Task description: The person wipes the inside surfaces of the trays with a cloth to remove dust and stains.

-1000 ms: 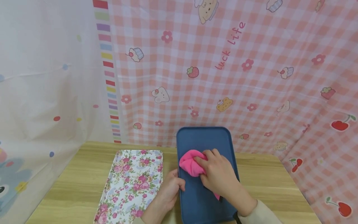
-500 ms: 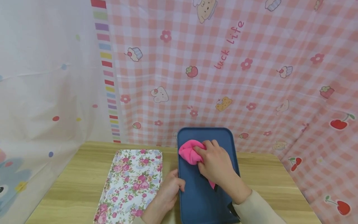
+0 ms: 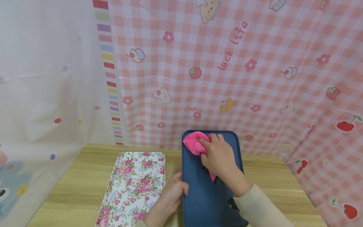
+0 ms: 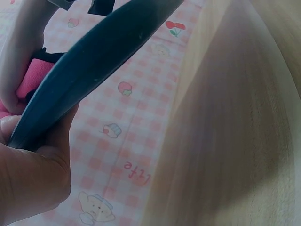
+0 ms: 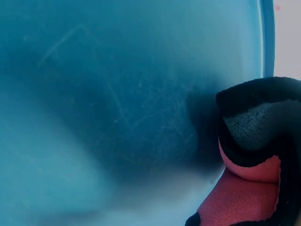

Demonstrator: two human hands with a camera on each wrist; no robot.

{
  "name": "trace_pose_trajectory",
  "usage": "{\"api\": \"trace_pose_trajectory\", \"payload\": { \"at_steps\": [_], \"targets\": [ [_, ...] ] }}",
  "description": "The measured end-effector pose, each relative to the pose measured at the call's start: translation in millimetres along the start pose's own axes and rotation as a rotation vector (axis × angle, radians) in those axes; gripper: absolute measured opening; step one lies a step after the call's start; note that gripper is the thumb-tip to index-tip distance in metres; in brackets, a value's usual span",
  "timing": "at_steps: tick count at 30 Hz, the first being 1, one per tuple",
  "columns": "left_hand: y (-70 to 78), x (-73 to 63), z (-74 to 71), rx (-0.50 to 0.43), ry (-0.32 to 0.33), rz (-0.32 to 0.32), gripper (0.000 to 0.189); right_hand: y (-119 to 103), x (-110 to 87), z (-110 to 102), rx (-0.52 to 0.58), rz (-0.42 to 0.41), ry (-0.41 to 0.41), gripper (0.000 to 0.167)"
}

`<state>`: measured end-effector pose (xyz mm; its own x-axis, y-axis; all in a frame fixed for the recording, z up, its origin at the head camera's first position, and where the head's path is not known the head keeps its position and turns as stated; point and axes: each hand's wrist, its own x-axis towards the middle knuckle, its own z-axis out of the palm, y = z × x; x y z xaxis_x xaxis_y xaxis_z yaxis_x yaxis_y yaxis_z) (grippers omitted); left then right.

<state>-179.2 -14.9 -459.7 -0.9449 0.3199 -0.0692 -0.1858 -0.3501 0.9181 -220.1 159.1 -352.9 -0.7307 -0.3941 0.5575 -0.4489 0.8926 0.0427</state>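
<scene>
A blue rectangular tray [image 3: 204,189] with a raised rim is held up at a tilt in the head view. My left hand [image 3: 173,192] grips its left edge; in the left wrist view the tray [image 4: 75,66] is seen edge-on, with the left hand's thumb and fingers [image 4: 54,162] around it. My right hand [image 3: 219,157] holds a bunched pink cloth [image 3: 195,143] against the tray's upper left corner. In the right wrist view the cloth [image 5: 240,197] shows a black border and a grey patch, and fine scratches mark the tray's face [image 5: 141,103].
A white tray with a pink rose pattern [image 3: 136,186] lies on the wooden table [image 3: 68,183], left of the left hand. Behind the table hangs a pink checked curtain [image 3: 175,82], and a white curtain [image 3: 51,94] hangs at the left.
My right hand has slid the pink cloth up along the tray's left side to its upper corner. My left hand keeps its grip, and the blue tray has shifted slightly to the right.
</scene>
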Motion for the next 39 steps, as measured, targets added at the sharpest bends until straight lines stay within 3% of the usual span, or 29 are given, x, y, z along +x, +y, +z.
{"api": "trace_pose_trajectory", "payload": {
  "at_steps": [19, 27, 39],
  "targets": [
    [0.6, -0.1, -0.9, -0.010, 0.005, 0.013, 0.070, 27, -1.2, -5, -0.004, 0.098, -0.012, 0.044],
    [0.6, -0.3, -0.7, -0.007, 0.007, 0.013, 0.071, 36, -8.9, -8, 0.096, 0.170, -0.084, 0.047],
    [1.1, -0.3, -0.6, -0.010, 0.009, 0.014, 0.072, 38, -25.3, -11, 0.065, 0.086, -0.109, 0.046]
  ]
}}
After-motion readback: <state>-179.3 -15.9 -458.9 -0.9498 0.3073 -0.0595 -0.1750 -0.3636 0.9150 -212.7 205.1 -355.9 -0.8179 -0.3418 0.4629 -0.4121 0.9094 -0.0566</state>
